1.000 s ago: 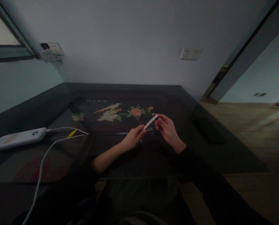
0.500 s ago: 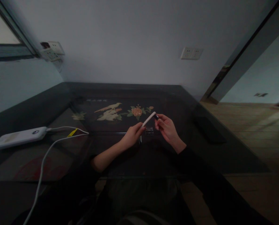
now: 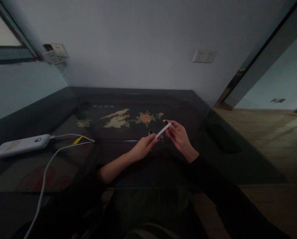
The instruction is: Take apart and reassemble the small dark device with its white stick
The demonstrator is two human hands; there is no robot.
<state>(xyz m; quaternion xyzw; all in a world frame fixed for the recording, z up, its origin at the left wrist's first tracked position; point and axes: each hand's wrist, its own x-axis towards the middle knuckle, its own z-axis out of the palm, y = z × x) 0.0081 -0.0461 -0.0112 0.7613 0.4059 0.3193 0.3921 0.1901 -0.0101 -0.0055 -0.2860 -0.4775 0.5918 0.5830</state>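
Note:
My left hand (image 3: 144, 146) is closed around the lower end of a slim white pen-like stick (image 3: 162, 131), which slants up to the right over the dark table. At the stick's upper end, my right hand (image 3: 179, 135) pinches a small dark piece (image 3: 166, 122) between thumb and fingers. Stick and dark piece overlap from here; whether they are joined, I cannot tell. Just beyond my left fingers a small shiny clear shape (image 3: 161, 139) shows, partly covered by the hand. It is too dim to name.
The glass-topped table (image 3: 138, 172) bears a bird-and-flower picture (image 3: 145, 119). A white power bank (image 3: 21, 146) with a white cable (image 3: 44, 179) lies at left. On the right rests a flat dark object (image 3: 223, 138). Wall sockets (image 3: 204, 56) are set in the wall behind.
The white stick has shifted slightly right and down, its upper end now in front of the dark piece. My left hand has moved a little right; my right hand has barely moved.

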